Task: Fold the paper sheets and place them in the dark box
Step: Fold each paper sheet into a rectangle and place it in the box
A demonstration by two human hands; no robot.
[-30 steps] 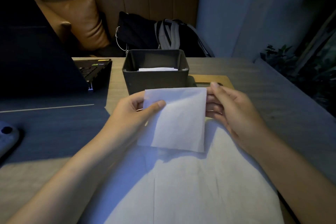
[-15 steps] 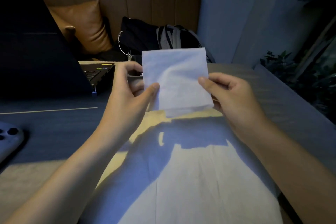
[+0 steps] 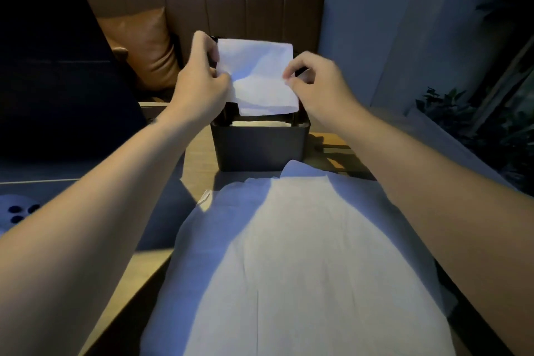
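folded paper sheet held over the dark box, both hands on it.

left hand (image 3: pixel 199 87) pinches the left edge of the folded sheet (image 3: pixel 261 78) with curled fingers; the sheet hangs just above the open dark box (image 3: pixel 260 147) on the counter (image 3: pixel 199 173), white paper showing inside. right hand (image 3: pixel 318 87) pinches the right edge, fingers curled. unfolded sheets (image 3: pixel 294 254) lie on the counter nearer the person.

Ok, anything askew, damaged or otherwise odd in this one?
Nothing serious. The folded sheet, pinched by the left hand and right hand above the dark box, is slightly rumpled and tilted. One corner of the flat sheets on the table curls up near the box.
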